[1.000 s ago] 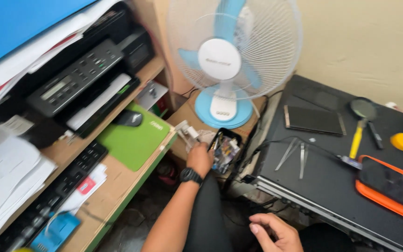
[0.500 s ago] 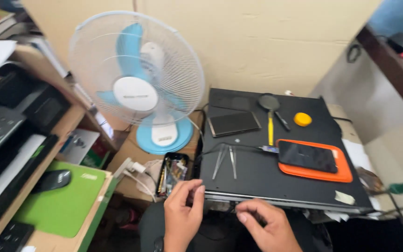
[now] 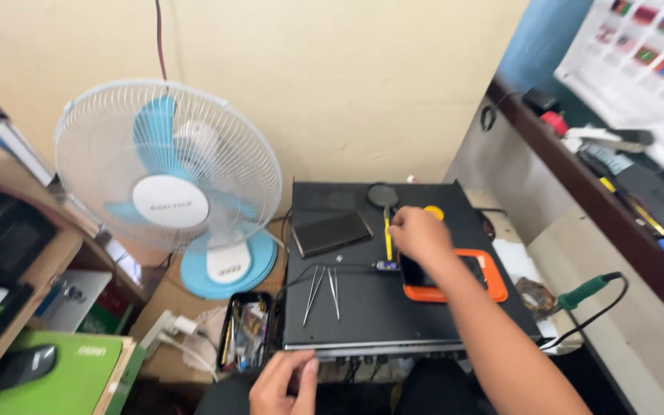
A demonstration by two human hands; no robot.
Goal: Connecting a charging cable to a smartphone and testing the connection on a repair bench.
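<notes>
Both arms are bare, without sleeves or a watch in view; the right hand (image 3: 418,233) and left hand (image 3: 284,382) wear no gloves or rings.

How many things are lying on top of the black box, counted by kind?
Tweezers: 2
Phone in orange case: 1
Dark flat slab: 1
Yellow-handled tool: 1
Yellow disc: 1
Small connector on a cable: 1
Total: 7, on the black box. The right hand is over the tool and may hide more.
</notes>
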